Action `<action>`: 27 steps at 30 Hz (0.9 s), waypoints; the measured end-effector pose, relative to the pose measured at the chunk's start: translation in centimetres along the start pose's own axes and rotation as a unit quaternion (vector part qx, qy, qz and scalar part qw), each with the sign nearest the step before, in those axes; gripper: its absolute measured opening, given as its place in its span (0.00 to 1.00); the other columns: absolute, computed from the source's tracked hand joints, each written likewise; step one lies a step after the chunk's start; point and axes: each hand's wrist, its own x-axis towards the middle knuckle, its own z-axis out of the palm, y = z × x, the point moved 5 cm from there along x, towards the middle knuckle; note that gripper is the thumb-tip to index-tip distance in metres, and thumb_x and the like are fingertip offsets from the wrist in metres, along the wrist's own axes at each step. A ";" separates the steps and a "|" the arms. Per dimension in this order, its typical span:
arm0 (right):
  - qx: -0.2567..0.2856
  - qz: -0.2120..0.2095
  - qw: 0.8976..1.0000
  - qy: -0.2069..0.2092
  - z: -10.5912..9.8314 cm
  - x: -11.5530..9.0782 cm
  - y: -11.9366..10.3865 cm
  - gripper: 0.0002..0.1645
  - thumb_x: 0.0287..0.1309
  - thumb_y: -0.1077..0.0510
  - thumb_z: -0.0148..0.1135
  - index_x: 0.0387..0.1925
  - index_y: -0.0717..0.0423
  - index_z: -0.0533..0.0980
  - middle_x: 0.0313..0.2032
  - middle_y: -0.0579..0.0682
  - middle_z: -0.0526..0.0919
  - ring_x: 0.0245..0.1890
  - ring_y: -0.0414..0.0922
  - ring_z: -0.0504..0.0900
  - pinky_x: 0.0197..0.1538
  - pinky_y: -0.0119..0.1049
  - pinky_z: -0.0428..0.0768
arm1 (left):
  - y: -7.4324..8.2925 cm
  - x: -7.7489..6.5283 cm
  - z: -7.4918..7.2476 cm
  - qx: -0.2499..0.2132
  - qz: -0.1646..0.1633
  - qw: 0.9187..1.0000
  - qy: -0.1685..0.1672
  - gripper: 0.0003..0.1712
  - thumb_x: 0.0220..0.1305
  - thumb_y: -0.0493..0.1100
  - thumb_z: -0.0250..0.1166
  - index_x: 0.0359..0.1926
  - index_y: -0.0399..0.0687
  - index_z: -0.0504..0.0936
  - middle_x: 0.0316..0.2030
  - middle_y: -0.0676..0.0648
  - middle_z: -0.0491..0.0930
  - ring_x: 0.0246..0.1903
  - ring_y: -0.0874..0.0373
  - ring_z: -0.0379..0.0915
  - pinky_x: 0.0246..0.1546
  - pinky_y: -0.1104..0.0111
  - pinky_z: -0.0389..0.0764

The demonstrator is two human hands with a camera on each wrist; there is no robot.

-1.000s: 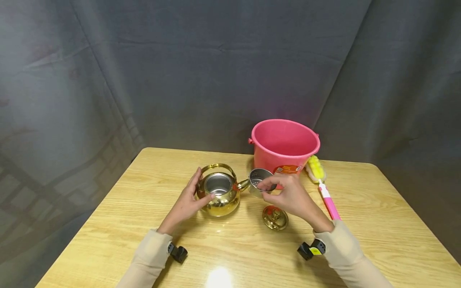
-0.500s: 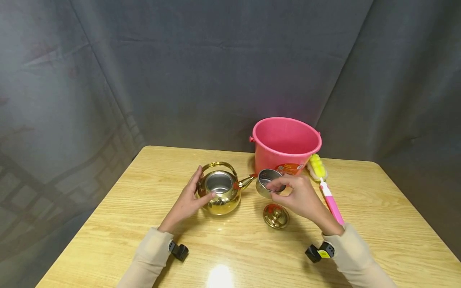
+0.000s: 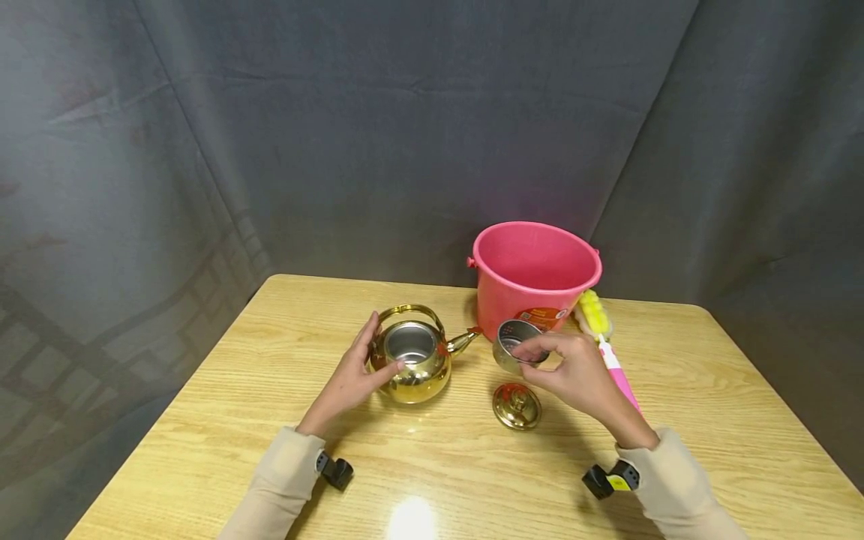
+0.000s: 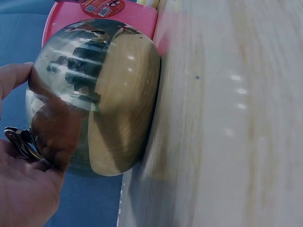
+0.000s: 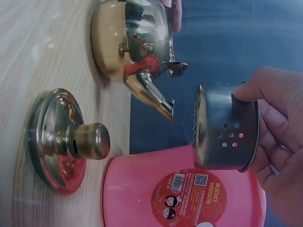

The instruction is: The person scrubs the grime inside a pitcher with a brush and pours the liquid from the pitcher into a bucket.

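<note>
A shiny gold teapot (image 3: pixel 415 382) without its lid stands on the table, its spout pointing right. My left hand (image 3: pixel 347 379) holds the pot's left side, thumb near the rim and fingers along the far side by the handle. To the right, my right hand (image 3: pixel 574 375) pinches the rim of a metal tea strainer (image 5: pixel 225 127) between thumb and fingers. The strainer is raised above the table, with small round holes in its wall. Below it on the table lies the gold teapot lid (image 3: pixel 517 406), knob up.
Behind the strainer stands a pink bucket (image 3: pixel 496 300) with a red label. Right of the bucket lies a brush (image 3: pixel 594 311) with a yellow head and a pink-white handle. A grey curtain (image 3: pixel 405 150) hangs behind the wooden table (image 3: pixel 270 360).
My right hand has carried the strainer to the right, away from the teapot's spout. The left hand and the teapot have stayed in place.
</note>
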 end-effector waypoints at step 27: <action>-0.002 0.056 0.998 0.010 -0.9 -2.1 1.3 0.16 0.39 0.73 0.71 0.30 0.50 0.86 0.24 0.34 0.82 0.25 0.36 0.79 0.30 0.23 0.75 | -4.3 1.0 0.8 -0.009 0.013 1.000 0.005 0.59 0.59 0.52 0.70 0.77 0.47 0.38 0.74 0.38 0.40 0.71 0.41 0.43 0.67 0.50 0.50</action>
